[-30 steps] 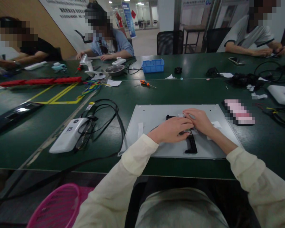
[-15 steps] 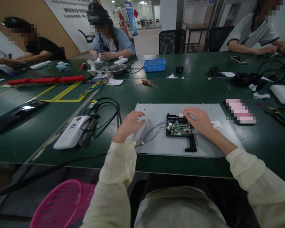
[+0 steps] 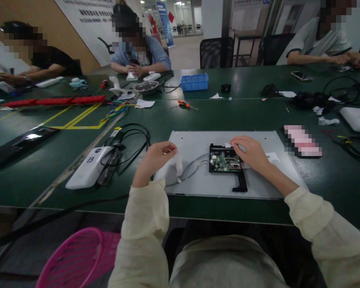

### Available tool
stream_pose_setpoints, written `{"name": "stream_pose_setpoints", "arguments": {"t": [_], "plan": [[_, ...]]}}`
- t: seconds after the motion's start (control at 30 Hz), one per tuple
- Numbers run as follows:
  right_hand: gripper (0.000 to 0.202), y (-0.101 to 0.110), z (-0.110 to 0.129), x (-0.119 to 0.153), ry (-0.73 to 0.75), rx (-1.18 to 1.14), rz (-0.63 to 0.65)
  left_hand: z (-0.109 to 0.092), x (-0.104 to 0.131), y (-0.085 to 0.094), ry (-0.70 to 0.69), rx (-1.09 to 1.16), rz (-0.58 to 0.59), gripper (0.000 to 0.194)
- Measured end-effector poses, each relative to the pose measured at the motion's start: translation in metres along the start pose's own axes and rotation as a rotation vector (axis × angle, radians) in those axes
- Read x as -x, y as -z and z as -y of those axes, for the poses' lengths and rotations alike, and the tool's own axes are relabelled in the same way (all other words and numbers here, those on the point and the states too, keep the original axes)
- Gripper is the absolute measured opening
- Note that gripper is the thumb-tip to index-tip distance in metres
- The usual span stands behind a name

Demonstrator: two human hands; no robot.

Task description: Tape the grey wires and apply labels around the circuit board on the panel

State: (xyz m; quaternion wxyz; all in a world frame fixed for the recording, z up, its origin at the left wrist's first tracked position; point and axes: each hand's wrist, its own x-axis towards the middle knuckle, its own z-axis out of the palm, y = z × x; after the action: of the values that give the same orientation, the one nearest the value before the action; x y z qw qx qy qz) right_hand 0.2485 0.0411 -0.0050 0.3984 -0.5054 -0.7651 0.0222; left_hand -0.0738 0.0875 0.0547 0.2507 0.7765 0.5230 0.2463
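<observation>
One circuit board (image 3: 224, 164) lies in a black frame (image 3: 243, 181) on the panel (image 3: 267, 184), just left of our right hand (image 3: 252, 152), whose grip we cannot tell. Our left hand (image 3: 156, 157) is pinched closed beside a white strip (image 3: 179, 163); an orange screwdriver (image 3: 184, 104) lies beyond both hands.

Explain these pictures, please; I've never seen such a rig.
There is no robot: a person works with bare hands, filmed by one camera on their head, looking forward and down. On the green table lies a grey panel, with a circuit board in a black frame on it. The right hand is at the frame's upper right; the left hand is by a white strip. What either holds is unclear. Beyond lies an orange screwdriver.
</observation>
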Motion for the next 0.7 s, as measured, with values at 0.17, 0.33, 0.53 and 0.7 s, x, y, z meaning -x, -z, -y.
{"name": "stream_pose_setpoints", "arguments": {"t": [0.17, 0.33, 0.53, 0.7], "plan": [[0.025, 0.003, 0.004, -0.001, 0.009, -0.001, -0.031, -0.034, 0.026, 0.005, 0.014, 0.21, -0.137, 0.023], [0.028, 0.006, 0.017, 0.0, 0.067, -0.023, -0.003, -0.037, 0.033, -0.015, 0.006, 0.122, -0.184, 0.019], [0.035, 0.006, 0.041, 0.001, 0.279, -0.064, 0.198, -0.025, 0.036, -0.044, 0.039, -0.079, -0.137, 0.016], [0.045, -0.003, 0.067, 0.005, 0.516, -0.065, 0.406, -0.022, 0.044, -0.056, 0.097, -0.193, -0.164, 0.016]]}}
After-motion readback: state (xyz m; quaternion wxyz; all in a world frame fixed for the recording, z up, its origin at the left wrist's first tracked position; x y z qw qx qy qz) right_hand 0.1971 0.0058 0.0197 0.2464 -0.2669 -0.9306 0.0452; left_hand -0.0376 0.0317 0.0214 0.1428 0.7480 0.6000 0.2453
